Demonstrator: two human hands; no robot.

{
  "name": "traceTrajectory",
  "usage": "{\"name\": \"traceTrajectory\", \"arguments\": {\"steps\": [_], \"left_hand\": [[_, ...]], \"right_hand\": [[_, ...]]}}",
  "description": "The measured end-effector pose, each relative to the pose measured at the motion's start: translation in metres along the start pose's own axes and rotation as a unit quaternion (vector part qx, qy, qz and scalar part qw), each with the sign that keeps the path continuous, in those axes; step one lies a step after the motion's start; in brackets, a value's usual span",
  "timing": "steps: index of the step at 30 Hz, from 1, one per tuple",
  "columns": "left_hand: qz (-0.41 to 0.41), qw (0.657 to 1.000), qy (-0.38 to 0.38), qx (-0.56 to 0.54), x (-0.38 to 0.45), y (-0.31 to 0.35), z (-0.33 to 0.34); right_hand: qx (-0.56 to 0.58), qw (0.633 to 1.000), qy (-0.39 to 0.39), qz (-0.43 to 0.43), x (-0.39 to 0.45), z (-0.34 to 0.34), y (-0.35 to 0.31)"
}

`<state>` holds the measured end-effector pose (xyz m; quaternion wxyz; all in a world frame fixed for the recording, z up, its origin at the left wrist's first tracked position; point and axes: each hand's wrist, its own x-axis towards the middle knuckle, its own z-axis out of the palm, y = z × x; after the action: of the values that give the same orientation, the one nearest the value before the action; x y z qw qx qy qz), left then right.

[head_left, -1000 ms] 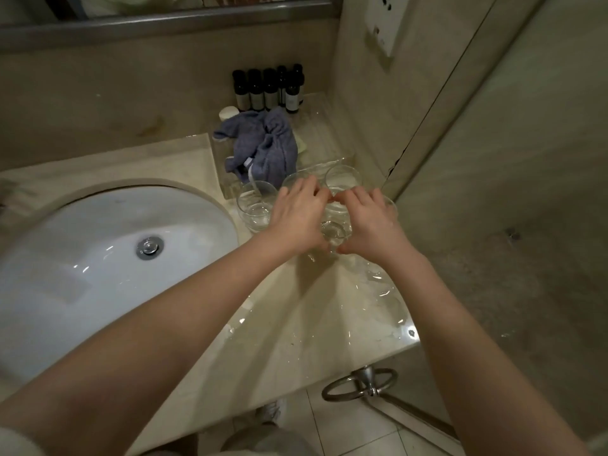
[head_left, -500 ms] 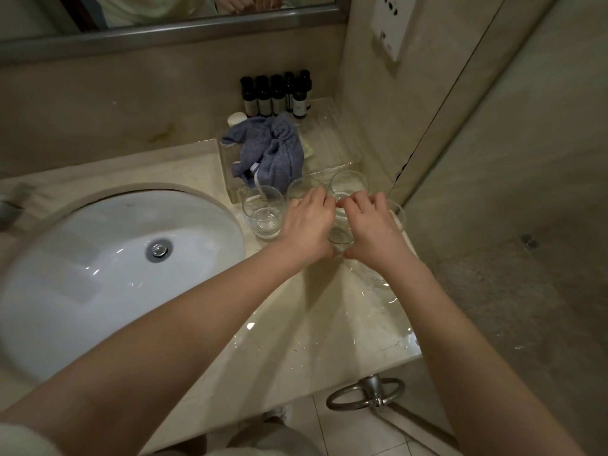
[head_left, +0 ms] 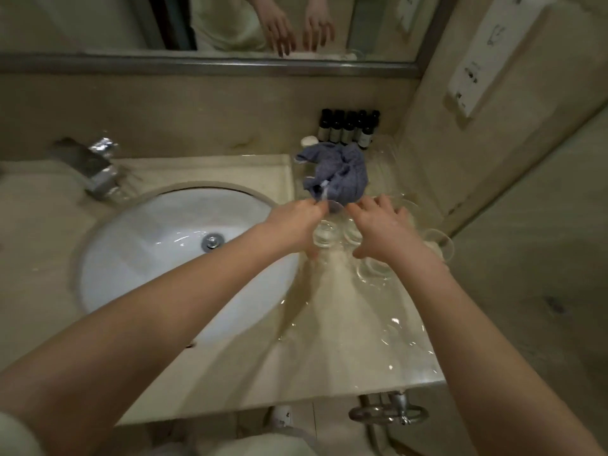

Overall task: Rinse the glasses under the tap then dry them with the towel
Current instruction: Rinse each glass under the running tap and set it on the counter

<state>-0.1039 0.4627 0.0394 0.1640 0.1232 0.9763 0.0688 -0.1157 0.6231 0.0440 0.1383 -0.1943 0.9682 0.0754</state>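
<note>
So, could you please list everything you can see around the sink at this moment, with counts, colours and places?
towel: one, blue-grey, bunched on the counter behind the glasses
glasses: several, clear, on the wet counter right of the basin; exact count unclear, partly hidden by the hands
basin: one, white, set in the counter
drain: one, metal, in the basin's bottom
tap: one, chrome, behind the basin, blurred
bottles: a row, dark with pale labels, back corner
counter: beige stone, wet
mirror: one, above the counter
ring handle: one, metal, below the counter edge
left hand: pinches the towel's edge
right hand: fingers spread over the glasses
</note>
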Motion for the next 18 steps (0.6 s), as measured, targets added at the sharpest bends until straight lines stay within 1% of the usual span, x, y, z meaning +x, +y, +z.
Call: {"name": "traceTrajectory", "arguments": {"steps": [3, 5, 11, 14, 18], "left_hand": [[-0.069, 0.997, -0.03, -0.005, -0.041, -0.062, -0.015], [-0.114, 0.993, -0.035, -0.025, -0.074, -0.107, -0.019], [-0.225, 0.972, -0.022, -0.06, -0.199, -0.251, -0.007], [-0.262, 0.962, -0.01, -0.08, -0.263, -0.318, 0.002], [-0.304, 0.946, 0.016, -0.107, -0.336, -0.389, 0.015]], "right_hand": [[-0.014, 0.999, -0.008, -0.046, 0.016, -0.024, -0.057], [-0.021, 0.996, -0.006, -0.084, 0.025, -0.038, -0.106], [-0.026, 0.98, 0.009, -0.197, 0.037, -0.058, -0.276], [-0.028, 0.972, -0.006, -0.233, 0.036, -0.062, -0.367], [-0.029, 0.96, -0.018, -0.277, 0.034, -0.063, -0.473]]}}
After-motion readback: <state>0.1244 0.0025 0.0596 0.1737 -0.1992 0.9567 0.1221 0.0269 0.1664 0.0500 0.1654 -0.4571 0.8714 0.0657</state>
